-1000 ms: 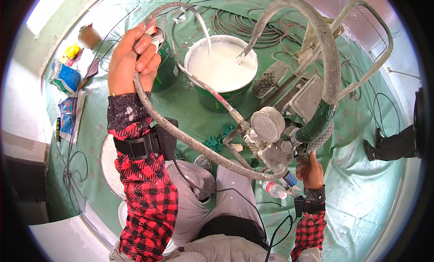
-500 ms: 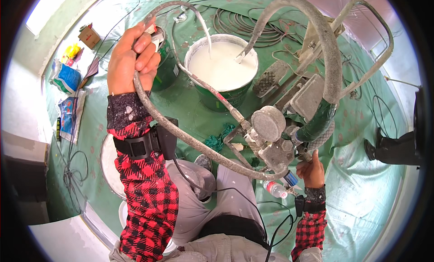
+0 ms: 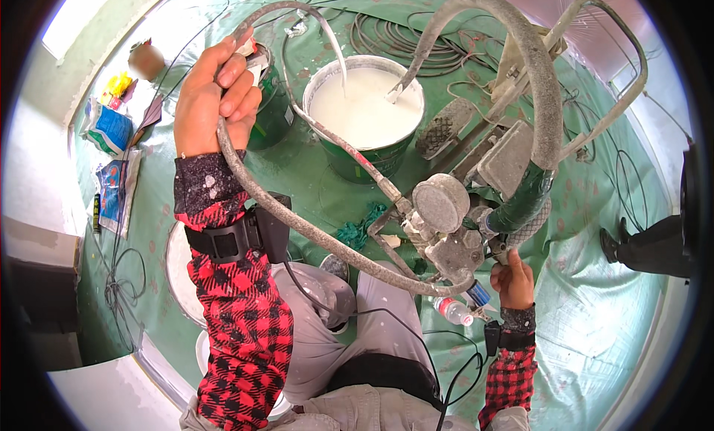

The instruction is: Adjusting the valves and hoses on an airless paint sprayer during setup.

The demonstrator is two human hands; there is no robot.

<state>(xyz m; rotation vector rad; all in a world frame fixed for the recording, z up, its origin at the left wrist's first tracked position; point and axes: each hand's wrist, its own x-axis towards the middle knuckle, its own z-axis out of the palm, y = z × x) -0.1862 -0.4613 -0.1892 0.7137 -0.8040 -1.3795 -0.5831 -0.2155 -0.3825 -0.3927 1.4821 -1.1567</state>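
My left hand (image 3: 217,100), raised at the upper left, is closed around a thin paint-caked hose (image 3: 297,224). The hose loops down to a grimy paint sprayer pump (image 3: 455,254) with a round cap. Its other part arches over to a green bucket (image 3: 361,163), where a thin tube end dips into white paint (image 3: 357,107). A thick suction hose (image 3: 547,81) also runs from the pump into that paint. My right hand (image 3: 513,282) is at the pump's lower right side, fingers curled and thumb up against a small fitting; what it grips is hidden.
A second green bucket (image 3: 274,111) stands behind my left hand. Coiled hose (image 3: 379,40) lies beyond the paint. A plastic bottle (image 3: 454,310) lies beside the pump. Bags (image 3: 111,126) and loose cables (image 3: 119,282) are at left. Another person's dark-trousered leg (image 3: 654,245) is at right.
My left hand has shifted very slightly left with the hose. The thumb of my right hand has dipped a little at the pump. The buckets and pump stay put.
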